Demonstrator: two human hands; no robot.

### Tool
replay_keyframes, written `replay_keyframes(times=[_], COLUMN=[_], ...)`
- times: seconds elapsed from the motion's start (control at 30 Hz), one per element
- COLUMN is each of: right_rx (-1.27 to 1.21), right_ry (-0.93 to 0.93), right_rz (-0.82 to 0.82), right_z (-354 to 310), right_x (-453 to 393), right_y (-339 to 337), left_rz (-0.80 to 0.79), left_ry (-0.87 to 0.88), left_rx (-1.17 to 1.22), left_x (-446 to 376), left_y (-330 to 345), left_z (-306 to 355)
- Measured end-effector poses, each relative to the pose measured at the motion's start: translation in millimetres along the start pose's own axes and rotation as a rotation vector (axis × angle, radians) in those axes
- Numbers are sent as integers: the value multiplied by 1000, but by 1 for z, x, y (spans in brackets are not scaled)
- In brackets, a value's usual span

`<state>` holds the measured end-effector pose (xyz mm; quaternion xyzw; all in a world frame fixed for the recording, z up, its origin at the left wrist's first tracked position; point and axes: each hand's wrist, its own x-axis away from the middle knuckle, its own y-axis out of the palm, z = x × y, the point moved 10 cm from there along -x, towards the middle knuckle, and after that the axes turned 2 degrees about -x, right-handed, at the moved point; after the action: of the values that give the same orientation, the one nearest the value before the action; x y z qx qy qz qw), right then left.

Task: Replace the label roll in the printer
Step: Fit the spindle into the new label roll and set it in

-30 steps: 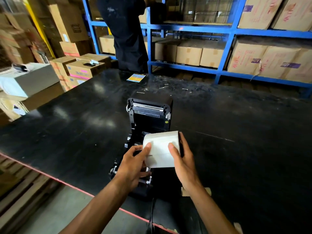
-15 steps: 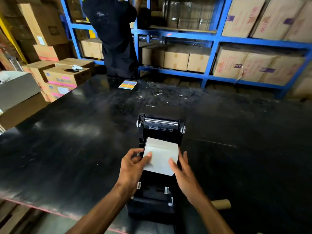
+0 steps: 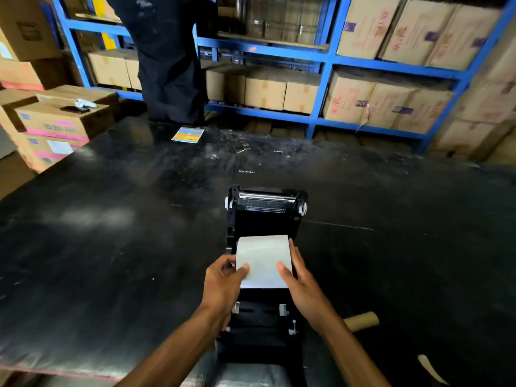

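Observation:
A black label printer (image 3: 262, 325) stands on the black table (image 3: 111, 247) with its lid (image 3: 265, 210) swung open away from me. A white label roll (image 3: 262, 258) sits over the printer's bay. My left hand (image 3: 223, 283) grips the roll's left end, thumb on its front face. My right hand (image 3: 301, 286) grips the right end the same way. The bay under the roll is hidden. The paper guides (image 3: 282, 310) show below the roll.
A brown cardboard core (image 3: 361, 321) lies on the table right of my right forearm. A coloured sticker sheet (image 3: 187, 134) lies at the far edge. A person in dark clothes (image 3: 167, 60) stands at the blue shelving (image 3: 321, 88) with cartons. Stacked boxes (image 3: 55, 121) stand left.
The view has tilted down and nearer, so the printer sits lower in frame. Both hands keep hold of the roll, which has sunk lower toward the bay.

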<state>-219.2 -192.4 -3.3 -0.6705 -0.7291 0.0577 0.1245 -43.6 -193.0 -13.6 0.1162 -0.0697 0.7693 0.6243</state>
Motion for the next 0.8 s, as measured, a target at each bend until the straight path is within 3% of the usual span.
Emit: replay_keyframes(times=[0.6, 0.8], right_rx=[285, 424], right_ry=[73, 90], right_rz=[-38, -46], right_z=[33, 41], right_x=[-15, -13], right_y=[-2, -3], left_rz=[56, 68], left_ry=[49, 117], left_rx=[-222, -403], left_x=[-11, -8], left_y=[0, -5], left_z=[-9, -7])
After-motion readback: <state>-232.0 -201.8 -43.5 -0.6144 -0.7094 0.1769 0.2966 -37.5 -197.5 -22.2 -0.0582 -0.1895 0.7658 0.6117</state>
